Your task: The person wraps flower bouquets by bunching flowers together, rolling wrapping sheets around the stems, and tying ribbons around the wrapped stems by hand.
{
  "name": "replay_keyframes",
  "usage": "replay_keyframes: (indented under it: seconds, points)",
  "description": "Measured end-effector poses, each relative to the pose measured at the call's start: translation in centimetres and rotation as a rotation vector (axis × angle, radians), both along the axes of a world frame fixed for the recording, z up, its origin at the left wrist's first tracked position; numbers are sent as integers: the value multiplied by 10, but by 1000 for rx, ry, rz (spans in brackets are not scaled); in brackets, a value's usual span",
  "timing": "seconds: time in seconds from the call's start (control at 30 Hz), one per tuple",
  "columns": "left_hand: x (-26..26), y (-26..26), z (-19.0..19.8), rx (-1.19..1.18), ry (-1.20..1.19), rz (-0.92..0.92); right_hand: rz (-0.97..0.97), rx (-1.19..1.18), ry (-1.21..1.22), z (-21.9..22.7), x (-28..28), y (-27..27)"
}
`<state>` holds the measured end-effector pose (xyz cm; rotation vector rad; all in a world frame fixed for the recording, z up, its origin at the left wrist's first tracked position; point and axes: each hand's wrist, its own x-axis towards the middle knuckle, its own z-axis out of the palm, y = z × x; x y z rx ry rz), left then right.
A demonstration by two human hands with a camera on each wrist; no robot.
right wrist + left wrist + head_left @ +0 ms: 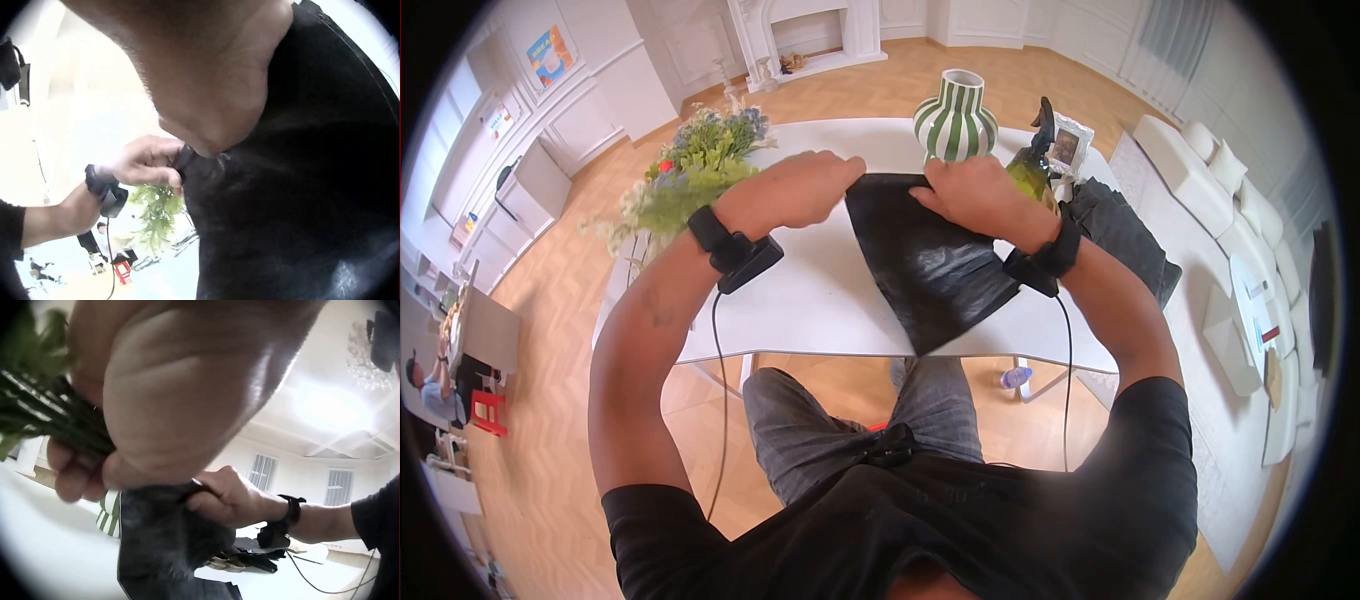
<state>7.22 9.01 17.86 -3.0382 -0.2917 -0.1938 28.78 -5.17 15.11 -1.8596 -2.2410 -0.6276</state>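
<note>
A black, glossy plastic bag (930,275) hangs flat between both hands over the white table, its lower corner toward the person. My left hand (800,190) pinches one upper corner; in the right wrist view those fingertips (170,177) close on the bag's edge. Farther along the same top edge, my right hand (980,200) grips with the thumb on the near face. Green flower stems (56,409) overlap the left hand in the left wrist view. In the right wrist view, the bag (300,187) covers much of the picture and the right fingertips are hidden.
A leafy bouquet (700,160) is on the table's left side. Behind the right hand stands a green-and-white striped vase (956,125). To the right are a dark bottle (1030,172), a photo frame (1070,145) and a black pile (1120,235). A small bottle (1016,377) lies on the floor.
</note>
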Motion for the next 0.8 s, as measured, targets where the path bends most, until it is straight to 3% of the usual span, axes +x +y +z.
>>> replay_keyframes:
  seconds: [0.13, 0.23, 0.33, 0.4, 0.43, 0.53, 0.6, 0.8]
  points:
    - [1, 3, 1, 60, -62, 25, -27, -139, 166, 11, -4, -6]
    - [2, 7, -7, 73, -178, -75, -26, -230, 245, 16, -5, -8]
    - [1, 9, -8, 15, -112, -47, -11, -299, 329, 16, -5, -11]
    - [-3, 9, -4, -241, -61, -69, -18, -334, 336, 18, -6, -11]
    - [-6, 10, -6, -241, -60, -68, -29, -366, 343, 19, -7, -12]
    - [-9, 9, -6, -222, -124, -199, -14, -359, 339, 18, -6, -13]
    - [-9, 2, 3, -351, -115, -148, -8, -359, 345, 17, -7, -12]
    - [-9, -2, 3, -442, -121, -52, -84, -237, 227, 11, -14, -13]
